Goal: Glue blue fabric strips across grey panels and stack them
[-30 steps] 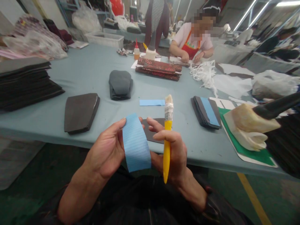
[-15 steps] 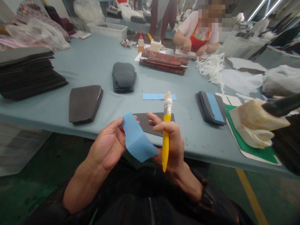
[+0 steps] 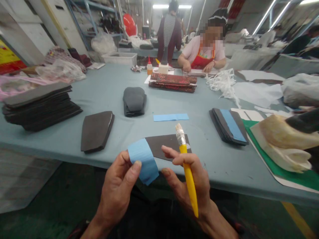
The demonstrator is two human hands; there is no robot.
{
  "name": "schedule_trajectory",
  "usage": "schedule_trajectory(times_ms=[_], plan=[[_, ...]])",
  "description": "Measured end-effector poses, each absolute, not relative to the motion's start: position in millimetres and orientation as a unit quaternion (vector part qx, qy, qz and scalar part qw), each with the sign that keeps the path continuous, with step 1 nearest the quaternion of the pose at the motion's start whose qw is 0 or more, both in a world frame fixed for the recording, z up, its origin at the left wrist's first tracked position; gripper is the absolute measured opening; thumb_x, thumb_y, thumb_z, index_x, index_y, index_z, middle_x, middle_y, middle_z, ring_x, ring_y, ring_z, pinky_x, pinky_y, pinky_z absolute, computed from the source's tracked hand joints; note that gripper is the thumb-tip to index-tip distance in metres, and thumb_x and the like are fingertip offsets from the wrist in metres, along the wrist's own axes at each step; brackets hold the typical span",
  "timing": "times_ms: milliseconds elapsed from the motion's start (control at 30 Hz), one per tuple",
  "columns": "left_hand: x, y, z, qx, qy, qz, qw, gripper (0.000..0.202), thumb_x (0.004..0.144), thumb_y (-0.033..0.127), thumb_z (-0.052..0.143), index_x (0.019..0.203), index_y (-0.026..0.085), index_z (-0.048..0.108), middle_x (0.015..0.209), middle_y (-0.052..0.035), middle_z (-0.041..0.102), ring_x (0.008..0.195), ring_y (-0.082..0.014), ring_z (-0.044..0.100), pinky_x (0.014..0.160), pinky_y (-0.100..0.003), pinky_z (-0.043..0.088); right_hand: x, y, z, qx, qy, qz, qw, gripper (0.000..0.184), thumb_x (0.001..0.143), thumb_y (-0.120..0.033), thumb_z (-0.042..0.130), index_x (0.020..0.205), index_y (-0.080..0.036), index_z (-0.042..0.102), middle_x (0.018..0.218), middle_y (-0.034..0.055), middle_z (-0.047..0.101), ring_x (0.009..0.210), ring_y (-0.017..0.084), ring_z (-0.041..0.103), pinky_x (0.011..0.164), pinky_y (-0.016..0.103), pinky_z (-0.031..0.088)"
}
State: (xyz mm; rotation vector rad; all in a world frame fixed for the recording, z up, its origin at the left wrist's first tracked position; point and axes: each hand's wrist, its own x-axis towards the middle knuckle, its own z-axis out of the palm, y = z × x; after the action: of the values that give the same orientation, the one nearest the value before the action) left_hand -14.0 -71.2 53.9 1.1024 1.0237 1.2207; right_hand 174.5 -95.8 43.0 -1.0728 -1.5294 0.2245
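My left hand (image 3: 119,186) pinches a light blue strip (image 3: 144,160) between thumb and fingers, just below the table's near edge. My right hand (image 3: 188,181) grips a yellow-handled brush (image 3: 188,176), bristles pointing up, and its lower fingers touch the strip's lower end. Behind both hands a dark flat piece (image 3: 168,146) lies at the edge of the grey-blue table (image 3: 99,89). A second blue strip (image 3: 170,117) lies flat farther in.
Dark stacks lie at the left (image 3: 40,106), centre-left (image 3: 97,130) and centre (image 3: 134,101). A stack topped with a blue strip (image 3: 229,126) and a green mat (image 3: 286,172) holding a glue-crusted pot (image 3: 281,139) are on the right. A person in a red apron (image 3: 203,56) works across the table.
The view has tilted up. The blue strip has shifted from upright to slanted and sits lower in my left hand; the brush now leans left at the top.
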Motion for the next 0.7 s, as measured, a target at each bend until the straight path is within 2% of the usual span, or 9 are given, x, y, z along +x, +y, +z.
schedule_trajectory(times_ms=[167, 333, 433, 533, 600, 700], plan=[[-10.7, -93.6, 34.4, 0.562, 0.443, 0.504, 0.483, 0.023, 0.101, 0.046, 0.073, 0.106, 0.024, 0.075, 0.137, -0.0094, 0.075, 0.118, -0.026, 0.075, 0.102, -0.035, 0.061, 168.2, -100.4, 43.3, -0.464, -0.638, 0.173, 0.589, 0.018, 0.104, -0.035, 0.073, 0.108, -0.029, 0.057, 0.12, 0.0057, 0.086, 0.104, 0.024, 0.086, 0.088, 0.036, 0.071], [-4.9, -101.6, 14.2, 0.647, 0.45, 0.504, 0.351, 0.004, 0.101, 0.025, 0.072, 0.098, 0.026, 0.075, 0.15, -0.0077, 0.071, 0.143, -0.0279, 0.065, 0.122, -0.045, 0.052, 156.4, -104.1, 41.0, -0.456, -0.598, 0.246, 0.612, 0.017, 0.102, -0.026, 0.072, 0.104, -0.03, 0.055, 0.109, -0.0001, 0.086, 0.082, 0.016, 0.082, 0.073, 0.026, 0.067], [-1.1, -99.7, 9.9, 0.683, 0.423, 0.515, 0.3, 0.012, 0.098, 0.016, 0.071, 0.096, 0.027, 0.071, 0.155, -0.0062, 0.069, 0.149, -0.0264, 0.061, 0.12, -0.041, 0.055, 152.4, -106.4, 39.7, -0.485, -0.577, 0.237, 0.613, 0.018, 0.1, -0.022, 0.074, 0.101, -0.029, 0.057, 0.094, -0.0025, 0.083, 0.069, 0.014, 0.075, 0.064, 0.023, 0.062], [3.4, -96.8, 9.3, 0.695, 0.416, 0.517, 0.277, 0.015, 0.098, 0.012, 0.07, 0.093, 0.027, 0.067, 0.151, -0.0065, 0.071, 0.147, -0.0248, 0.063, 0.115, -0.037, 0.058, 150.1, -107.6, 35.1, -0.511, -0.553, 0.251, 0.608, 0.017, 0.101, -0.023, 0.073, 0.098, -0.028, 0.057, 0.081, -0.0035, 0.075, 0.059, 0.012, 0.066, 0.056, 0.021, 0.056], [6.5, -95.2, 9.0, 0.697, 0.421, 0.513, 0.274, 0.014, 0.097, 0.013, 0.07, 0.091, 0.026, 0.067, 0.15, -0.0088, 0.072, 0.145, -0.0257, 0.065, 0.113, -0.038, 0.059, 148.5, -107.6, 29.8, -0.521, -0.533, 0.273, 0.608, 0.014, 0.104, -0.024, 0.069, 0.098, -0.027, 0.056, 0.076, -0.0043, 0.067, 0.055, 0.011, 0.059, 0.052, 0.022, 0.052], [12.3, -94.0, 7.7, 0.682, 0.44, 0.506, 0.293, 0.011, 0.098, 0.019, 0.07, 0.088, 0.025, 0.069, 0.146, -0.0113, 0.074, 0.143, -0.0284, 0.066, 0.11, -0.04, 0.061, 146.4, -105.9, 21.9, -0.529, -0.517, 0.283, 0.61, 0.012, 0.106, -0.026, 0.065, 0.099, -0.027, 0.056, 0.074, -0.0051, 0.06, 0.057, 0.012, 0.056, 0.053, 0.023, 0.051]])
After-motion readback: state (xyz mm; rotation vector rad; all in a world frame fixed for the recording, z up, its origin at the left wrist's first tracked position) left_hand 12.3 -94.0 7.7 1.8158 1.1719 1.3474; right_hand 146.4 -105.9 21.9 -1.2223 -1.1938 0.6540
